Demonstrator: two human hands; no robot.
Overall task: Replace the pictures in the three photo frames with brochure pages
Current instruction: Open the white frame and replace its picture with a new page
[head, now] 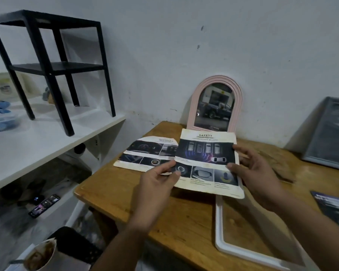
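Nearest me: cup (40,255) with brown dregs at bottom left, off the table. Then the white frame (243,251) lying flat on the wooden table (164,222), opening empty, wood showing through. My left hand (157,184) pinches the brochure page (207,163) at its lower-left edge, thumb on top, other fingers curled under as far as I can tell. My right hand (256,169) is at the right edge, fingers fairly straight and spread; can't tell if it grips or just steadies. Page is lifted off the table, tilted, over the top of the white frame. Handling guess: thin, light, floppy paper, worn edges, tears and creases easily, so hold both side edges and keep it taut. A cut arch-shaped page (147,155) lies flat behind. Pink arched frame (216,106) leans on the wall, picture inside. Grey frame (329,133) leans far right.
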